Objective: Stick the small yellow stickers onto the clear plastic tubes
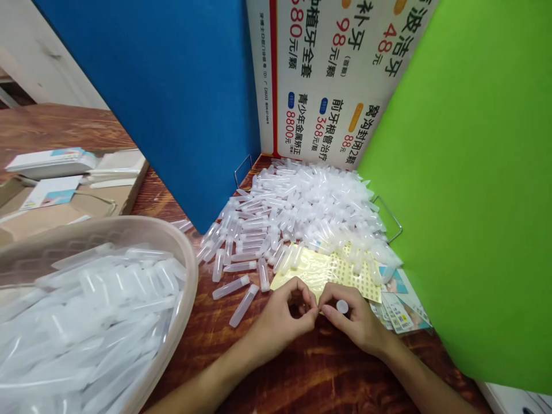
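Note:
My left hand (282, 313) and my right hand (353, 322) meet over the wooden table (310, 374), close to its front. The right hand's fingers are curled round a small clear plastic tube, whose round cap (342, 306) faces up. The left hand's fingertips are pinched together right next to it, on something too small to make out. Just beyond the hands lies a yellow sticker sheet (321, 270) with rows of small dots. A big heap of clear capped tubes (302, 213) fills the corner behind it.
A translucent basin (181, 270) at the left holds several tubes. Blue (172, 86), printed white (328, 75) and green (466, 172) boards wall in the corner. Leaflets (401, 310) lie at the right. Cardboard boxes and paper packets (64, 178) sit at far left.

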{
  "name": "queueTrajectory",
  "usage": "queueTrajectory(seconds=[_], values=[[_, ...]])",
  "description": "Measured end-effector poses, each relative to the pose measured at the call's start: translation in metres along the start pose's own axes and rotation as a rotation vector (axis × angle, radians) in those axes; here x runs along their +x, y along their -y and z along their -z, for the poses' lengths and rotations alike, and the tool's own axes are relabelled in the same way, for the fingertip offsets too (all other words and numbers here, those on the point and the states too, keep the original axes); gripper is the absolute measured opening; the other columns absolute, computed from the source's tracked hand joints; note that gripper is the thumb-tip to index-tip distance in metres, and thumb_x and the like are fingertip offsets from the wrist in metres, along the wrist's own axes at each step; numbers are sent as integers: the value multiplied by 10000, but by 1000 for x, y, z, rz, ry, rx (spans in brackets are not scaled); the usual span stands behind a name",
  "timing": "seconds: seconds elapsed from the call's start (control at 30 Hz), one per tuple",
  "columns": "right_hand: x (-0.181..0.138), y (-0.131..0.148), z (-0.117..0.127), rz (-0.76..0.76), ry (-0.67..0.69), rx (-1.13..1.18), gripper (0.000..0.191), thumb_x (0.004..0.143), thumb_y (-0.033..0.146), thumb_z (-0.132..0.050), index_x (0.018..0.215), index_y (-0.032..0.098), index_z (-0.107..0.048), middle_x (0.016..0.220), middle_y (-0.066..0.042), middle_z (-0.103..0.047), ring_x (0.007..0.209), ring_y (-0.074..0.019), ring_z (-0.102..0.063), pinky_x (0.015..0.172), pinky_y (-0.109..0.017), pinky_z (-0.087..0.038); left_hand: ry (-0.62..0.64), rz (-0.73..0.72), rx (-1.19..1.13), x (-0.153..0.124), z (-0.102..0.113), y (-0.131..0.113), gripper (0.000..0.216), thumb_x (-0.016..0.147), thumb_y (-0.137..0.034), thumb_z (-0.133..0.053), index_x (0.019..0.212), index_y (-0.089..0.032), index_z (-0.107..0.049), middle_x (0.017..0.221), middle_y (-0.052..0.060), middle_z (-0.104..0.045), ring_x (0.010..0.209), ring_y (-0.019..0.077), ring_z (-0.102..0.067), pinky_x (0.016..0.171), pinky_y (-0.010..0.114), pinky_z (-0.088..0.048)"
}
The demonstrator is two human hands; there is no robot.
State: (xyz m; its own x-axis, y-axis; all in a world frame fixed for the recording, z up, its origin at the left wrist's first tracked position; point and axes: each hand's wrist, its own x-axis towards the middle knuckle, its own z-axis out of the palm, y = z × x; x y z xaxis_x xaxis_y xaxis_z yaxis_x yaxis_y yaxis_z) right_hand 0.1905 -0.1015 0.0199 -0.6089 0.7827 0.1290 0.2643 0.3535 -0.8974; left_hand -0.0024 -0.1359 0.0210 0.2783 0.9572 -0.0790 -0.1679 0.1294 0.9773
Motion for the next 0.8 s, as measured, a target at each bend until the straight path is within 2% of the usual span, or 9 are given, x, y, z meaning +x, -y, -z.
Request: queueTrajectory(seconds=[0.23, 0.37, 0.47, 0.8], values=[[0, -1, -1, 1, -25, -39, 150, 940, 303, -547, 861, 212, -636, 777, -12, -590, 728, -174, -540, 699, -301, -397, -1, -52, -162, 5, 5, 8, 331, 775, -274, -758, 800, -190, -439, 783, -9, -597, 700, 102, -486, 691, 261, -394], [-1, 3, -4, 31, 12, -73, 117, 939, 260, -531, 873, 213, -615, 785, -8, -589, 714, -166, -536, 670, -289, -390, 31, -37, -195, 3, 4, 9, 357, 785, -330, -768, 819, -188, -442, 785, -10, -597, 631, 78, -415, 610, 238, -342], [-1, 6, -6, 49, 36, -120, 81, 919, 217, -536, 848, 210, -574, 778, -1, -577, 705, -161, -531, 653, -282, -382, 44, -17, -152, 0, 0, 6, 316, 793, -291, -751, 837, -189, -455, 789, -18, -603, 593, 66, -358, 565, 228, -296], [-2, 3, -9, 116, 78, -281, 125, 880, 173, -509, 777, 223, -459, 732, 9, -511, 659, -160, -478, 605, -279, -332, 76, -18, 39, -7, -3, 2, 155, 816, -151, -647, 879, -187, -509, 810, -21, -601, 618, 79, -364, 570, 223, -312]])
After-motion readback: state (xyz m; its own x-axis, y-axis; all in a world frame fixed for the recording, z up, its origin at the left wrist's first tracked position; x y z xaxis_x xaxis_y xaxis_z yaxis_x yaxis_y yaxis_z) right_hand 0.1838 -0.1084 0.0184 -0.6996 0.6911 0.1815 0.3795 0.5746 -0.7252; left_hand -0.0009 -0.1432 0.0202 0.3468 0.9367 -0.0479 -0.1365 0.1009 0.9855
